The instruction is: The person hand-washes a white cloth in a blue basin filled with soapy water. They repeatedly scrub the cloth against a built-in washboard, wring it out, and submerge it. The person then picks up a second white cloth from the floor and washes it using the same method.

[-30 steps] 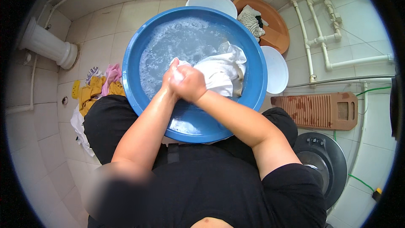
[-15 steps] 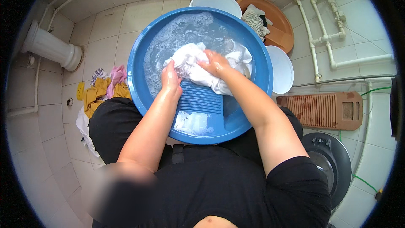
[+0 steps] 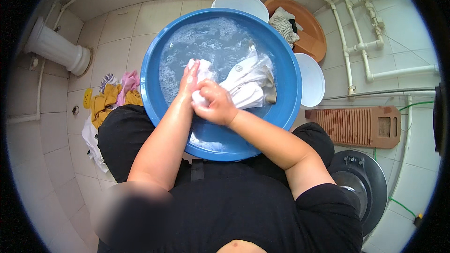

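Right hand (image 3: 214,103), fingers curled round white cloth (image 3: 246,93); left hand (image 3: 188,82) alongside, likely bracing it, finger grip unclear. Blue basin (image 3: 225,154) between knees (image 3: 121,133), probably for steadiness.

Legible text: none | round mark (image 3: 239,68) on white cloth (image 3: 247,94): unreadable

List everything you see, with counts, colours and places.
Tub: 1, blue, centre
Cloth: apparently 1, white, in tub
Round things: 2, white, beyond and beside tub
Basin: 1, brown, beyond tub, right
Striped cloth: 1, whitish, in basin
Washboard: 1, brown, right floor
Round object: 1, black, lower right
Clothes pile: 1, mixed colours, left floor
Small object: 1, yellow, beside pile
Column: 1, white, left
Pipes: several, white, walls
Shirt: 1, black, on person
Left hand: 1, bare, touching cloth
Right hand: 1, bare, gripping cloth
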The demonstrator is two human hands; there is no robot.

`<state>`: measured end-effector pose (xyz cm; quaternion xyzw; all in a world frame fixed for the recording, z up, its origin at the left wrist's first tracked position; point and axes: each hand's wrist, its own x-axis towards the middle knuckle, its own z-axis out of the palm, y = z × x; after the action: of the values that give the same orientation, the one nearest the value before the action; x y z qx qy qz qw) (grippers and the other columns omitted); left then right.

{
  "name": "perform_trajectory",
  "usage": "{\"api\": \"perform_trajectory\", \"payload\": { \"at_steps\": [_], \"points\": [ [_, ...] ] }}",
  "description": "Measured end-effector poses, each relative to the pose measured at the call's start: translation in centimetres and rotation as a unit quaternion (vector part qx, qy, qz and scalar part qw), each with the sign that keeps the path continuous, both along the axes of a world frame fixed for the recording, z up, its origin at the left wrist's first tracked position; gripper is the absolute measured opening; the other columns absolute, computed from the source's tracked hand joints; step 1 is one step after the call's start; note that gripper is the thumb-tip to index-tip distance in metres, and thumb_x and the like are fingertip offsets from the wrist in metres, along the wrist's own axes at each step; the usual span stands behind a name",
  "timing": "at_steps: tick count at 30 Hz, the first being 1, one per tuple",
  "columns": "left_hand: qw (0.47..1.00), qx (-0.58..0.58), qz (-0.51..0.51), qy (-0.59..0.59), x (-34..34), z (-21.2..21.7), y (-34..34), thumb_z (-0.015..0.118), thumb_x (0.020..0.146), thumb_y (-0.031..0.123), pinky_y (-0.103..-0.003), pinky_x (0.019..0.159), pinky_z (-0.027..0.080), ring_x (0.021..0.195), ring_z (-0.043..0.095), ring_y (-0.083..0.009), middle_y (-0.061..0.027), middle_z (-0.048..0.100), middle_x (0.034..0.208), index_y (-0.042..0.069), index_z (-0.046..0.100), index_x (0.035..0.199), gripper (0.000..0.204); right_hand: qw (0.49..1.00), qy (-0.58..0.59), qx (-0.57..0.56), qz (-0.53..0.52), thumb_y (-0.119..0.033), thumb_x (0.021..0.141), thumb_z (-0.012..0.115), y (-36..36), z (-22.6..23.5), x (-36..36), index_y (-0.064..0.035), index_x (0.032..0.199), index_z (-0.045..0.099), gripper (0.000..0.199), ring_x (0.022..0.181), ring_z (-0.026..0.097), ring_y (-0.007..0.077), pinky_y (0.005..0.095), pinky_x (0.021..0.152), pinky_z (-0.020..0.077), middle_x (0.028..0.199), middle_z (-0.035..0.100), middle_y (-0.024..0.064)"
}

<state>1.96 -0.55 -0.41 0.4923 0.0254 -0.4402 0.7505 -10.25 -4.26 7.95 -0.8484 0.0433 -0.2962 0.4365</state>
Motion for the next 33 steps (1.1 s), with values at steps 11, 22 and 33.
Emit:
{"api": "perform_trajectory", "payload": {
  "at_steps": [11,22,33],
  "points": [
    [0.997,0.012,0.059,0.056,-5.7,5.6,-0.8,0.046,0.089,0.027,-0.034,0.076,0.047,0.086,0.056,-0.0207,-0.009,0.057,0.095,0.003,0.052,0.1,0.027,0.944,0.127,0.155,-0.262,-0.03,0.075,0.057,-3.8,-3.8,1.0,-0.0055,0.071,0.055,0.025,0.067,0.058,0.0362,0.0434,0.058,0.0444,0.07,0.058,0.0182],
    [1.0,0.01,0.025,-0.012,-5.7,8.3,-1.2,0.051,0.088,0.028,-0.029,0.076,0.044,0.085,0.055,-0.0158,-0.0059,0.057,0.094,0.004,0.052,0.102,0.028,0.925,0.176,0.153,-0.301,-0.037,0.08,0.053,-8.5,-5.9,1.0,-0.0042,0.073,0.055,0.034,0.071,0.054,0.0399,0.0431,0.063,0.0429,0.074,0.057,0.0214],
    [0.963,0.265,0.037,0.025,5.5,-6.2,0.5,0.06,0.079,0.016,-0.04,0.092,0.038,0.108,0.049,-0.0287,-0.0149,0.048,0.121,0.004,0.037,0.126,0.054,0.87,0.411,0.138,-0.235,-0.043,0.068,0.067,-10.6,-6.3,0.5,-0.0032,0.105,0.054,0.055,0.101,0.054,0.0317,0.037,0.085,0.0427,0.104,0.058,0.0179]
  ]
}}
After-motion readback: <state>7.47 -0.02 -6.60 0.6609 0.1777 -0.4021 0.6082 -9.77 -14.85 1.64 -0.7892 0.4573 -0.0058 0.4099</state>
